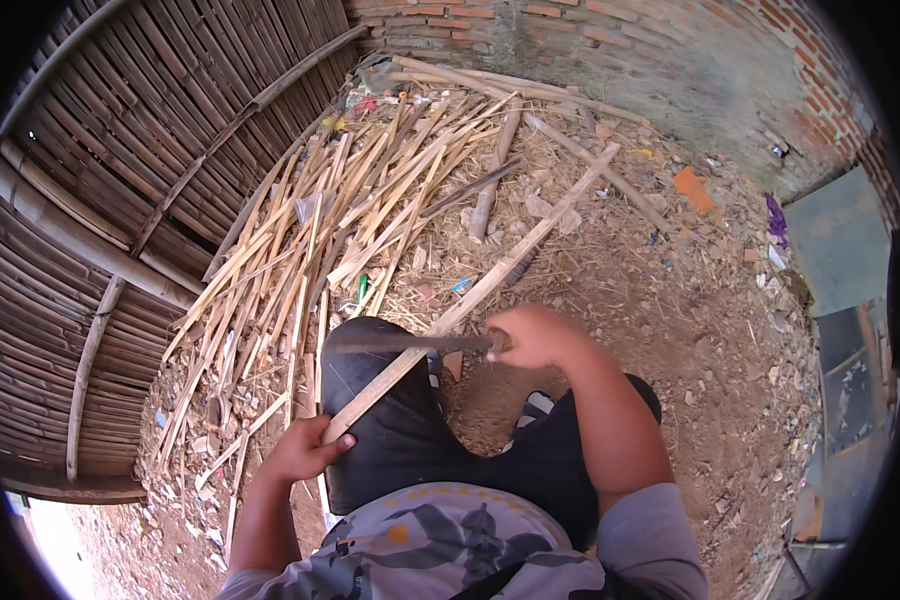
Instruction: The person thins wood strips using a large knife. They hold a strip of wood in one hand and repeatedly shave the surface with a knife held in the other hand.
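The left hand is clamped on the near end of a long, pale wooden strip, its thumb lying along the top. The right hand is closed around the handle of a long-bladed knife, whose dull blade points left and crosses the strip; whether the edge is biting into the wood cannot be told. The strip slants over the person's bent left knee, its far end reaching out above the floor toward the far edge.

The floor is bare earth, strewn with chips and rubble. Along its left side many split strips lie in a loose heap; near the far edge are a thick round pole and, off to the right, an orange piece. A wall of bamboo slats borders the left edge, a brick wall the far edge, and a grey-green panel stands at the right edge.
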### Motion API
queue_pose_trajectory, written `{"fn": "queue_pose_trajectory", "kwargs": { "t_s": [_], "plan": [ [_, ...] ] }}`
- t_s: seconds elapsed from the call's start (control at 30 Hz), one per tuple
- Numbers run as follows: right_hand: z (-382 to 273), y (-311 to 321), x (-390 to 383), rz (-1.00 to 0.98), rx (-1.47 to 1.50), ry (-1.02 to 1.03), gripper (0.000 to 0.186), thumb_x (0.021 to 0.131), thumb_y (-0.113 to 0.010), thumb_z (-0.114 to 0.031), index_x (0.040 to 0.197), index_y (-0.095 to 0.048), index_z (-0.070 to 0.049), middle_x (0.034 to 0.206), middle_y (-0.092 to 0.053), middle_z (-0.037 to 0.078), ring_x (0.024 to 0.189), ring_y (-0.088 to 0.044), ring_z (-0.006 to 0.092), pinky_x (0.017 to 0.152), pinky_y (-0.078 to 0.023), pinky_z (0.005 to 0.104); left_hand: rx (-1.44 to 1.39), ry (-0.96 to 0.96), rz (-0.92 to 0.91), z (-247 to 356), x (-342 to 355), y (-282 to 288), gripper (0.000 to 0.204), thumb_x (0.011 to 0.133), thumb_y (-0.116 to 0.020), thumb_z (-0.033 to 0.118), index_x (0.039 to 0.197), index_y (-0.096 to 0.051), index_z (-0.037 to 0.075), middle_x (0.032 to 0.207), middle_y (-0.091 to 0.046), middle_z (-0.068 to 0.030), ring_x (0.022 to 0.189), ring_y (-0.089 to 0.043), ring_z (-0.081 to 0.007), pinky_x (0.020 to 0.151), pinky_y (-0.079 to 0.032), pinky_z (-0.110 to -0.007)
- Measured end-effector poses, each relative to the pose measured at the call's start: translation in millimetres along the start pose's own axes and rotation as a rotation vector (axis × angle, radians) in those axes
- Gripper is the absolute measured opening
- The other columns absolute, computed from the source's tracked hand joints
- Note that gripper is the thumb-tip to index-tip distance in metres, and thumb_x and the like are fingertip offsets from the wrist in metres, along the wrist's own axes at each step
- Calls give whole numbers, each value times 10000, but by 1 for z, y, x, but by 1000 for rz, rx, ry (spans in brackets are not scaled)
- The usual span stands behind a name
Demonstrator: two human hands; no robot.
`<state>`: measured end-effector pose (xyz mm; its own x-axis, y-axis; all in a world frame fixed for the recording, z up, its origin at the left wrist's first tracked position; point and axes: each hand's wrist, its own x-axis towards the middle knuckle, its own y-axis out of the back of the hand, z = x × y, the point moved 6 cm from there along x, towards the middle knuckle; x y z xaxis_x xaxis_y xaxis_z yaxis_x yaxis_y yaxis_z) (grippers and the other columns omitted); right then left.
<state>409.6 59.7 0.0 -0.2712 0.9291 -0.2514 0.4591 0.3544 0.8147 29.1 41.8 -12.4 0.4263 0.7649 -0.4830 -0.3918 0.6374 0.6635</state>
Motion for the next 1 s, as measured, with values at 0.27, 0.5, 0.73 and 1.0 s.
{"fn": "queue_pose_trajectory", "kwargs": {
  "t_s": [0.27, 0.5, 0.73, 1.0],
  "plan": [
    [84, 21, -9, 235, 400, -355, 469, 826, -776, -321, 1176, -668, -29, 938, -713, 177, 902, -695, 322, 821, -535, 426, -68, -4, 31, -3, 3, -3, 491, 905, -745, 455, 802, -601, -3, 661, -602, -103, 616, -560, -188, 584, -466, -382],
    [-4, -12, 1, -51, -16, 47, 420, 792, -781, -300, 1132, -684, -75, 971, -715, 196, 949, -693, 375, 842, -534, 469, -75, 30, 14, -10, 3, -6, 417, 917, -746, 402, 865, -638, 3, 669, -609, -49, 638, -550, -122, 585, -457, -335],
    [67, 14, -3, 94, 270, -232, 487, 789, -797, -338, 1170, -677, -59, 1039, -706, 212, 1004, -684, 382, 883, -531, 450, 6, 18, 58, 2, -1, -3, 446, 927, -726, 423, 842, -621, -2, 660, -621, -77, 635, -579, -156, 590, -473, -357],
    [9, 12, -7, 76, 105, -172, 431, 806, -773, -285, 1150, -679, -43, 997, -708, 222, 960, -684, 404, 855, -537, 476, -54, 22, 29, -4, 1, -5, 425, 927, -733, 402, 857, -627, -3, 678, -640, -77, 637, -597, -158, 602, -485, -357]
  ]
}}
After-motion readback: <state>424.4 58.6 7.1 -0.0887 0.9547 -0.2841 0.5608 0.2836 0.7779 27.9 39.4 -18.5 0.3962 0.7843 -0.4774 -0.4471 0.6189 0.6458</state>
